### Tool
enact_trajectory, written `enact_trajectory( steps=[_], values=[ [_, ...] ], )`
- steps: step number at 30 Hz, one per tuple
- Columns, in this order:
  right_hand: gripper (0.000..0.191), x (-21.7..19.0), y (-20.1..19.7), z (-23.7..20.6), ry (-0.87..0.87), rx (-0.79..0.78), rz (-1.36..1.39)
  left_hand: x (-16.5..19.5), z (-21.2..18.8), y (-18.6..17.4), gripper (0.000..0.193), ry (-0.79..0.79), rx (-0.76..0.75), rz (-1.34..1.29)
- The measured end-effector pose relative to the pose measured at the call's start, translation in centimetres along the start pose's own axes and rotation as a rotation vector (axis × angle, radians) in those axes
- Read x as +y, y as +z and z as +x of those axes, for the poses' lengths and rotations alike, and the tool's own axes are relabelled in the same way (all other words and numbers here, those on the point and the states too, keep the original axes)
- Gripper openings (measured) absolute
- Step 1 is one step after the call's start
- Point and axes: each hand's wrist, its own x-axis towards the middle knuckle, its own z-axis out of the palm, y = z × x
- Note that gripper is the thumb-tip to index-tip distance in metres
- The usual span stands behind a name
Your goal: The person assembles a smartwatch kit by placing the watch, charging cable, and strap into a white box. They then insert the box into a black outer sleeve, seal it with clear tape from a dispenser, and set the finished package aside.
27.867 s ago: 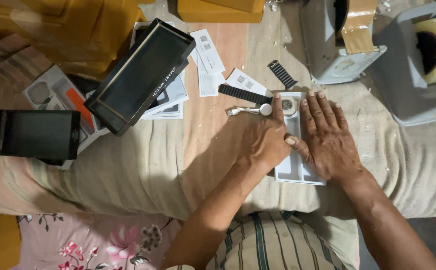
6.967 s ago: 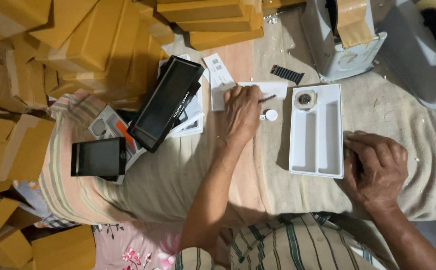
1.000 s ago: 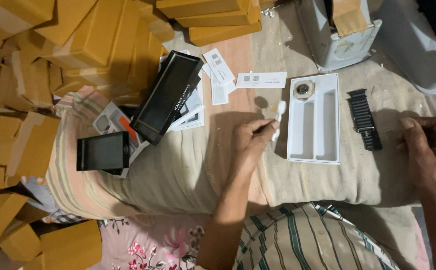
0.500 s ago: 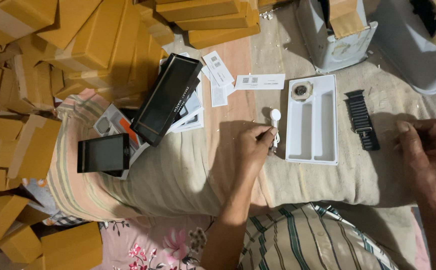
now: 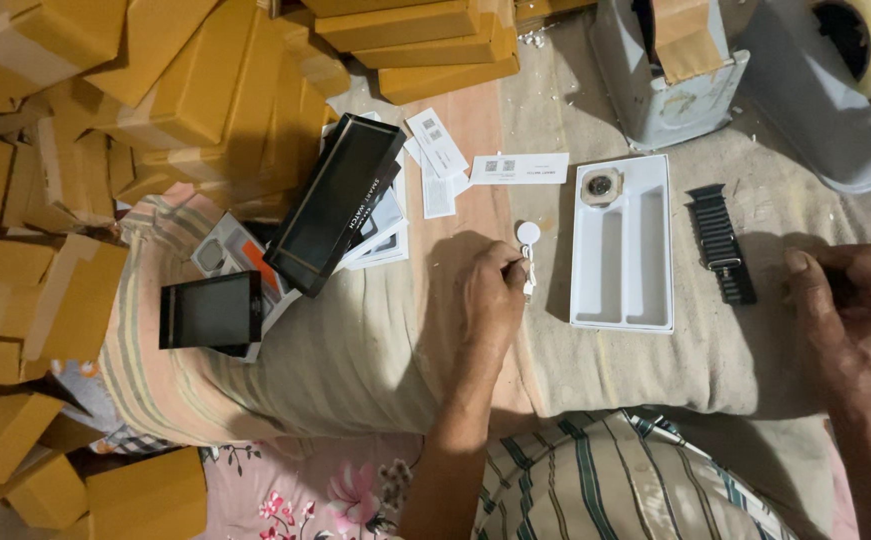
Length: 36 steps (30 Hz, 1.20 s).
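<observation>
My left hand (image 5: 490, 295) grips a white charger cable (image 5: 528, 250); my right hand (image 5: 855, 315) is curled, contents hidden; the white tray (image 5: 622, 300) holds a watch face (image 5: 601, 186).

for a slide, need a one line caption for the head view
Left hand holds a white charger beside a white tray; right hand rests near a black strap.

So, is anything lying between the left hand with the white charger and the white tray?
Nothing visible. The left hand holds the white charger just left of the white tray, with only bare cloth between them. The black strap lies beyond the tray.
</observation>
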Motion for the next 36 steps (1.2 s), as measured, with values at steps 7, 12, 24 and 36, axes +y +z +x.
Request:
enact_trajectory(
  steps=[7,12,24,36],
  values=[
    [0.013,0.2,-0.3,0.6,-0.076,0.010,-0.122,-1.2,0.0,1.6,0.018,-0.044,0.014,-0.002],
    [0.013,-1.3,-1.8,1.7,0.109,0.029,0.013,0.4,0.9,2.5,0.020,-0.070,0.024,-0.064],
    [0.043,-5.4,-8.7,20.2,0.077,-0.120,-0.462,14.1,5.0,7.4,0.038,0.051,-0.309,-0.653],
    [0.041,-1.5,-7.9,24.9,0.456,-0.285,-0.485,18.8,15.5,22.6,0.053,-0.166,-0.250,-0.558]
  ],
)
